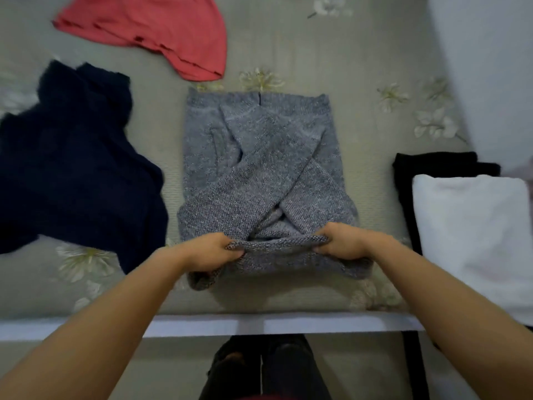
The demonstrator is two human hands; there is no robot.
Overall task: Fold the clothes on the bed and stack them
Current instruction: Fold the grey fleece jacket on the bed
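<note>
Both hands, left (215,251) and right (341,241), pinch the near hem of a knitted grey sweater (259,157), sleeves crossed, on the floral bed (331,53).

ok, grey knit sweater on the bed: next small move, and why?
Probably carry the near hem forward to the collar, halving the grey knit sweater. Its sleeves already lie crossed on the front, and the left hand and right hand each grip the lifted hem.
</note>
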